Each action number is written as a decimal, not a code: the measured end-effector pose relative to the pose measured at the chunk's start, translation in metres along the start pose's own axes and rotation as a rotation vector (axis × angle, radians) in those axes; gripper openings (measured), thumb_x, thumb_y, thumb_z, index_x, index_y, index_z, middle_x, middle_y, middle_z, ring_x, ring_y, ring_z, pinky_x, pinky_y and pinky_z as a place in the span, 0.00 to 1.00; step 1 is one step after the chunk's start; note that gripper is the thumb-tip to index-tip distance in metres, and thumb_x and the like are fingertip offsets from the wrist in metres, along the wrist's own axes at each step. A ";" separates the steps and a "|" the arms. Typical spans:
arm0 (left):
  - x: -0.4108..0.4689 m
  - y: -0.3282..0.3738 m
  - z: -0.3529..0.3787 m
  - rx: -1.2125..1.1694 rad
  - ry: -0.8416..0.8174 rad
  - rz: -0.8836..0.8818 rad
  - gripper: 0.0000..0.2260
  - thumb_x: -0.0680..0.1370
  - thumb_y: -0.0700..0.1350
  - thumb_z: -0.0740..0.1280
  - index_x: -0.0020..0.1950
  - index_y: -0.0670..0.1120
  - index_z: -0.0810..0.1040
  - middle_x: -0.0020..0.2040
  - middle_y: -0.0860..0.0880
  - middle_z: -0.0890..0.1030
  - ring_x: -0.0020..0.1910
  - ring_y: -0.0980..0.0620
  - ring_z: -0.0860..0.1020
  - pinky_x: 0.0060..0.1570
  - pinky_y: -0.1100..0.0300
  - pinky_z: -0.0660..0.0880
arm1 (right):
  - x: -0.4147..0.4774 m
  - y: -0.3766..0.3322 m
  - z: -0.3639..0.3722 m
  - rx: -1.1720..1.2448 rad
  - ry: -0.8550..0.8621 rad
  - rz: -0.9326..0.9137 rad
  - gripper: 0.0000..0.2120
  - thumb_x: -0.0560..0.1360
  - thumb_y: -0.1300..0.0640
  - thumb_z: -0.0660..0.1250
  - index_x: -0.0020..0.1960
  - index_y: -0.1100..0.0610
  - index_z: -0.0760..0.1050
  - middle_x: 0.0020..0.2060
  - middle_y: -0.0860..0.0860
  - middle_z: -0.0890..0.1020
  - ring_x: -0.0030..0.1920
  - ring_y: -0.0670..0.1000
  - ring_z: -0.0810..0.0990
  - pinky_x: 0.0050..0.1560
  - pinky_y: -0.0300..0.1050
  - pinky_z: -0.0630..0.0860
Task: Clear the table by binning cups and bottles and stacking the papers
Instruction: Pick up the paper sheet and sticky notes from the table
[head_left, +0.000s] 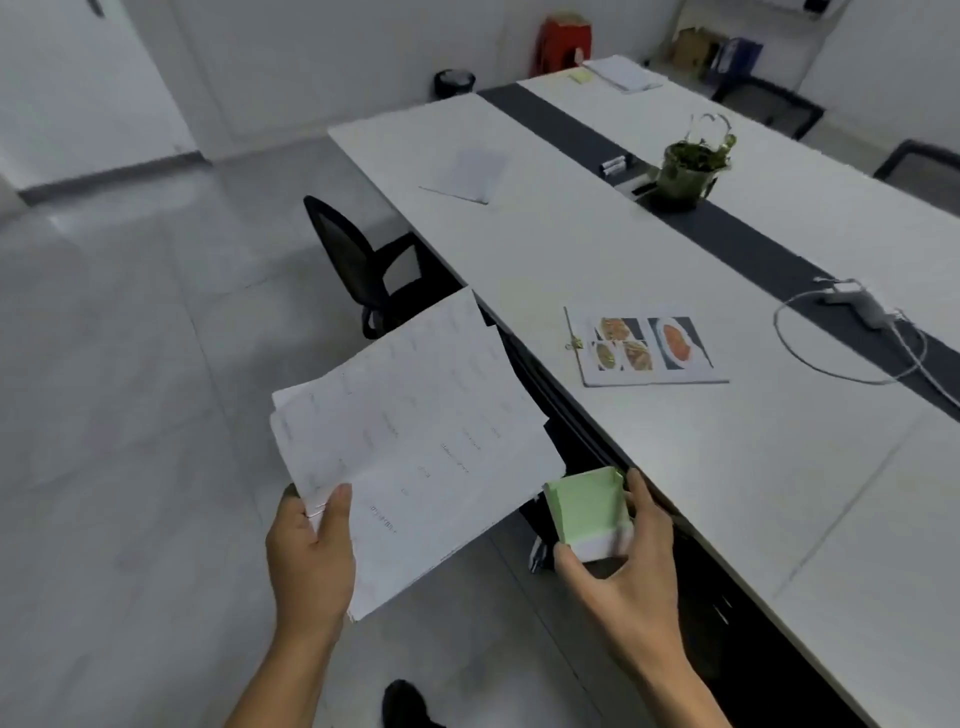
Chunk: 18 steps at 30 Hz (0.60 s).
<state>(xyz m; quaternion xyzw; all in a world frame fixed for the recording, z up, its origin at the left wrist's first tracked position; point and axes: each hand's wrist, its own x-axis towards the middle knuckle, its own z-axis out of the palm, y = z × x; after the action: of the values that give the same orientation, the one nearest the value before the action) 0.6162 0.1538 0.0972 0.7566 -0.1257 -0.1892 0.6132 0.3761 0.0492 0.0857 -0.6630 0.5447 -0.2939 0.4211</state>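
My left hand grips a sheaf of white printed papers by its near corner, held out over the floor beside the table. My right hand holds a green and white paper cup lying on its side, just off the table's near edge. On the long white table lies a booklet with food photos. A single white sheet lies further along the table. A stack of papers sits at the far end.
A black bin stands on the floor by the far wall. A black office chair is tucked at the table's left side. A potted plant and a white cable with charger sit on the dark centre strip.
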 end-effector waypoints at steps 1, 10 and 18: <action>0.023 0.000 -0.016 -0.024 0.006 -0.021 0.05 0.81 0.43 0.66 0.56 0.50 0.77 0.51 0.57 0.82 0.50 0.56 0.80 0.52 0.55 0.76 | 0.010 -0.014 0.024 0.001 -0.017 -0.010 0.50 0.67 0.56 0.79 0.79 0.47 0.54 0.63 0.42 0.65 0.59 0.26 0.66 0.48 0.21 0.68; 0.223 0.047 -0.089 -0.145 0.093 -0.037 0.10 0.82 0.40 0.62 0.62 0.49 0.74 0.54 0.58 0.81 0.48 0.66 0.81 0.46 0.63 0.74 | 0.118 -0.132 0.185 -0.005 -0.096 -0.159 0.47 0.66 0.55 0.79 0.77 0.43 0.56 0.62 0.39 0.65 0.63 0.29 0.64 0.54 0.30 0.70; 0.430 0.059 -0.078 -0.097 0.231 -0.039 0.09 0.83 0.40 0.61 0.60 0.50 0.73 0.55 0.57 0.81 0.52 0.58 0.81 0.49 0.58 0.75 | 0.277 -0.187 0.351 0.015 -0.146 -0.158 0.47 0.66 0.52 0.78 0.79 0.47 0.56 0.63 0.40 0.64 0.63 0.30 0.64 0.57 0.41 0.73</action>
<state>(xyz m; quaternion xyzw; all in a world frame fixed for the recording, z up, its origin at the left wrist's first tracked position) 1.0384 0.0285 0.1114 0.7450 -0.0302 -0.1184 0.6558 0.8276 -0.1261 0.0654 -0.7205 0.4563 -0.2813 0.4400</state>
